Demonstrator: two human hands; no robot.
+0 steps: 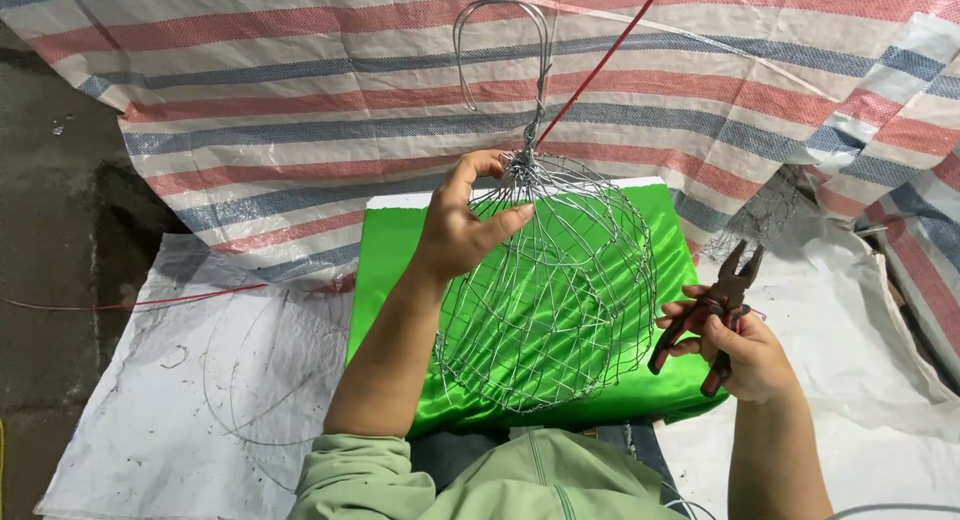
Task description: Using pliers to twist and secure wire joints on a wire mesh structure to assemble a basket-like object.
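A round wire-mesh cage (pixel 560 300) hangs from a twisted wire hook (pixel 500 50) in front of me. My left hand (pixel 460 225) grips the cage near its twisted top, thumb and fingers pinching the wires. My right hand (pixel 745 355) holds a pair of red-handled pliers (pixel 715 315) to the right of the cage, jaws pointing up and apart from the mesh. A red cord (pixel 600 65) runs from the cage top up to the right. Green shiny fabric (pixel 400 270) lies on my lap under the cage.
A striped red, blue and white tarp (pixel 300 110) hangs behind. White sheeting (pixel 170 400) covers the ground on both sides, with loose wire loops on the left. Another piece of wire mesh (pixel 755 220) lies at the right. Dark concrete floor (pixel 50 230) is at far left.
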